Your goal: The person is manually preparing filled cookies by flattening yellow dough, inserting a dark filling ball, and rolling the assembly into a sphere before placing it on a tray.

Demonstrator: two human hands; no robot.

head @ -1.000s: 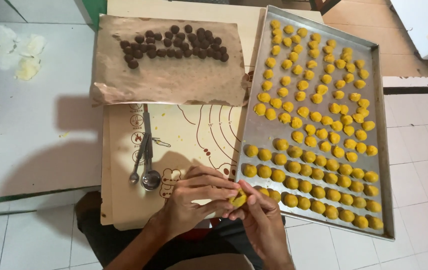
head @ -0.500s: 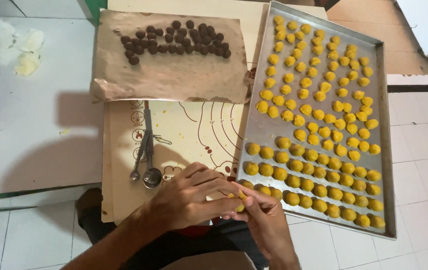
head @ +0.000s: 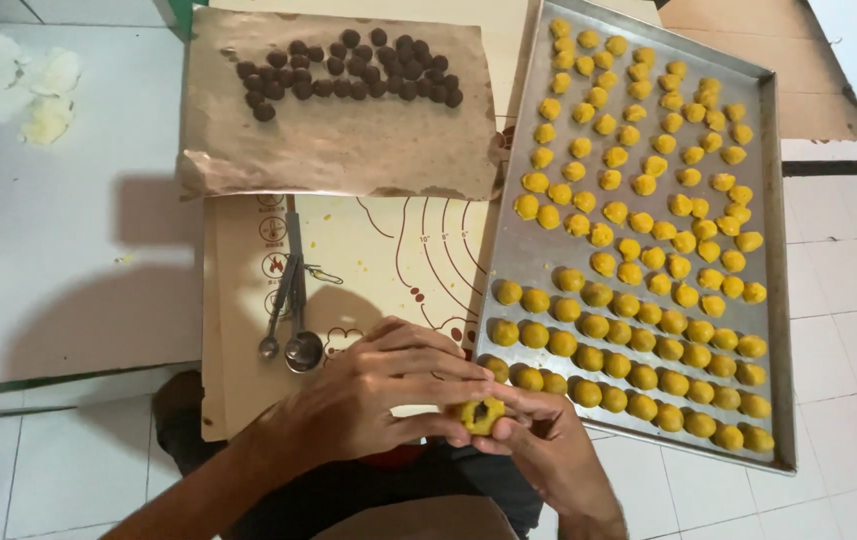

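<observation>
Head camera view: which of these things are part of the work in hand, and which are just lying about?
In use: yellow dough piece pinched by left hand and right hand; baking tray; dark filling balls on brown paper.
Lying about: measuring spoons; crumpled white scraps.

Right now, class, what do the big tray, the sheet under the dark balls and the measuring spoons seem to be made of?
Tray: probably aluminium or steel, matte grey with a dull sheen and a raised rim.
Sheet: seemingly brown baking paper, creased, curling at the edges.
Measuring spoons: likely polished steel, bright reflective bowls.
</observation>
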